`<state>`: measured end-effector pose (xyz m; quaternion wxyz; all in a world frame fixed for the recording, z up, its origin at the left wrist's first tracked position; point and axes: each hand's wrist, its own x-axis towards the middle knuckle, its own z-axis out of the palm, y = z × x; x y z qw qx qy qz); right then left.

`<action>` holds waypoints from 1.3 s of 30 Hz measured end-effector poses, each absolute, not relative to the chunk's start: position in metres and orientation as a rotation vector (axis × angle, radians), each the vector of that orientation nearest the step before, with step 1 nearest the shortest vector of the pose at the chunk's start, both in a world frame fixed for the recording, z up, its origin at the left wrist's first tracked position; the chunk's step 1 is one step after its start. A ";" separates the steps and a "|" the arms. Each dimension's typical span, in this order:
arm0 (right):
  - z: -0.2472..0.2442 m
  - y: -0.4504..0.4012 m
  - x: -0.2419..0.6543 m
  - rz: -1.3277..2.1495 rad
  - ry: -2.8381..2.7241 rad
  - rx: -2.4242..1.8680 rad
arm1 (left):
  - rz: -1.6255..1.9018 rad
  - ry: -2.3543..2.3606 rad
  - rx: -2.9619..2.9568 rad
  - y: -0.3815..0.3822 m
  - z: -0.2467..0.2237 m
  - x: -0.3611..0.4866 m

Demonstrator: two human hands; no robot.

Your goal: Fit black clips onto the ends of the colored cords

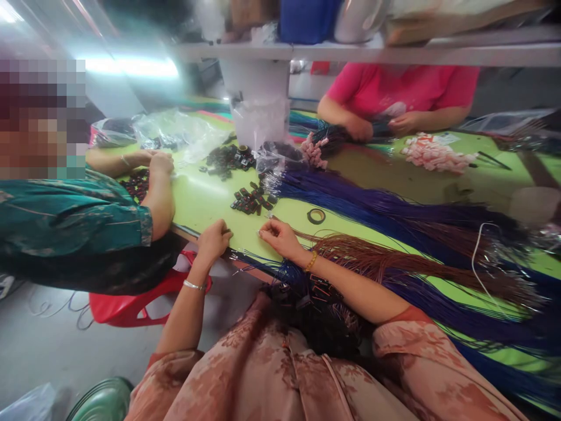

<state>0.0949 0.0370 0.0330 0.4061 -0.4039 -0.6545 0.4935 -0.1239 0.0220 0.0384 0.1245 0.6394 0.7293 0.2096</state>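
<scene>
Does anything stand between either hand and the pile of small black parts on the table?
Nothing visible stands between the left hand and the black parts. At the right hand, ends of the brown wires lie on the table, toward that pile.

1 red stool (127,304) on grey floor (94,351); bright lamp (131,67) behind.

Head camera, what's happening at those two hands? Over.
Left hand and right hand apart over green table, fingers curled, any grip too small to tell. Brown wires beside right hand. Black parts and tape roll beyond, touching neither hand.
</scene>
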 end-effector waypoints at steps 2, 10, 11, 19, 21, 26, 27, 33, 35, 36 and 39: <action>0.034 0.036 0.096 1.232 -1.682 -1.051 | 0.930 1.968 1.609 0.018 0.037 -0.109; 0.038 0.033 0.100 1.151 -1.824 -1.091 | 1.251 1.073 0.630 0.006 0.037 -0.058; 0.038 0.032 0.100 1.140 -1.840 -1.094 | 1.245 1.047 0.614 0.005 0.038 -0.056; 0.041 0.027 0.100 1.057 -1.894 -1.130 | 1.234 1.019 0.595 0.003 0.039 -0.057; 0.041 0.027 0.100 1.052 -1.897 -1.126 | 1.228 1.026 0.595 0.003 0.038 -0.058; 0.041 0.027 0.100 1.037 -1.929 -1.132 | 1.225 1.063 0.614 0.003 0.037 -0.059; 0.040 0.027 0.100 1.040 -1.932 -1.134 | 1.230 1.076 0.626 0.003 0.036 -0.058; 0.038 0.029 0.101 0.981 -2.012 -1.100 | 1.319 1.195 0.729 -0.001 0.031 -0.044; 0.038 0.030 0.102 0.977 -2.049 -1.053 | 1.357 1.226 0.717 -0.002 0.029 -0.042; 0.039 0.030 0.103 0.981 -2.062 -1.028 | 1.372 1.240 0.702 -0.002 0.029 -0.041; 0.039 0.028 0.102 0.963 -2.096 -1.023 | 1.394 1.257 0.682 -0.003 0.027 -0.040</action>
